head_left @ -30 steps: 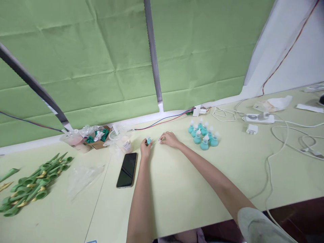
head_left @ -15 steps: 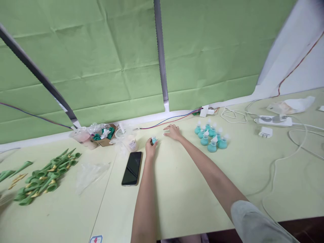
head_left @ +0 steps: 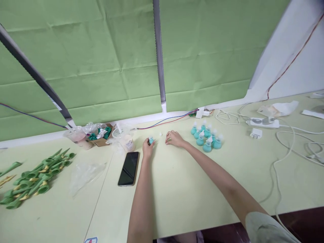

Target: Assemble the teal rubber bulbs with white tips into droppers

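Observation:
My left hand (head_left: 147, 148) is closed around a small teal flask-shaped bottle (head_left: 151, 140), whose top shows between thumb and fingers. A small white piece (head_left: 160, 134), perhaps a cap, lies on the table between my two hands. My right hand (head_left: 174, 138) hovers at or just over the table to the right of that piece, fingers apart and slightly bent, with nothing visible in them. Right of it stands a cluster of several teal flask-shaped bottles (head_left: 207, 145) with whitish pointed tops.
A black phone (head_left: 128, 168) lies left of my left forearm. Behind it are a white labelled tub (head_left: 128, 143), a cardboard box (head_left: 102, 142) and a plastic cup (head_left: 80, 137). Green cone-shaped pieces (head_left: 37, 180) are heaped at left. A power strip (head_left: 264, 123) with cables lies at right.
My right hand has drawn back slightly from the small white piece, which now shows clearly on the table. The left hand still holds the teal bottle. The view has shifted a little.

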Demonstrator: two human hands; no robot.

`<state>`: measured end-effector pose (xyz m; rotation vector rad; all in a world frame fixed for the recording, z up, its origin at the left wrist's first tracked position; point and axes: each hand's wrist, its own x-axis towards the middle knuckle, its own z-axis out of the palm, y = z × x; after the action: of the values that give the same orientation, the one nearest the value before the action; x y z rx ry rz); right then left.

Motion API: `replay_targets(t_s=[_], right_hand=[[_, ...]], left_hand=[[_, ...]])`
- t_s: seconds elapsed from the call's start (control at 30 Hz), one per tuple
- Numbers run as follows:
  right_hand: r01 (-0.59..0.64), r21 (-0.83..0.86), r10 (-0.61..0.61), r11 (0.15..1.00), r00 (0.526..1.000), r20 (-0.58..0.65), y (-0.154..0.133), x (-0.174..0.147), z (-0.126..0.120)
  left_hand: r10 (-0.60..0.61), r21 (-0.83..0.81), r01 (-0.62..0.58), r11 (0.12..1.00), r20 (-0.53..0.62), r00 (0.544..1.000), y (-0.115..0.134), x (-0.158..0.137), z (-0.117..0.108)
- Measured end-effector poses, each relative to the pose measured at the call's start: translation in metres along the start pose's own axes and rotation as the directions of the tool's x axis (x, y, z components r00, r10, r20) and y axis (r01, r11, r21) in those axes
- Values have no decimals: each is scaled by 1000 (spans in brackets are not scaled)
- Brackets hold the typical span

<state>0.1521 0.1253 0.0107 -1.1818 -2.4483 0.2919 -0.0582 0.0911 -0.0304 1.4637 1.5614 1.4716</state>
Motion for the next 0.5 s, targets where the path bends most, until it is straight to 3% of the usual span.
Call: replay_targets(t_s=[0.23,0.5], right_hand=[[-147,-30,140,989,977,-162,9,36,1],[-187,-70,172,980,968,-184,11,47,9]], left_hand=[[15,26,-15,1000,-12,1000,-1,0,-1],[64,71,-62,996,-24,998,0,-1,-2]])
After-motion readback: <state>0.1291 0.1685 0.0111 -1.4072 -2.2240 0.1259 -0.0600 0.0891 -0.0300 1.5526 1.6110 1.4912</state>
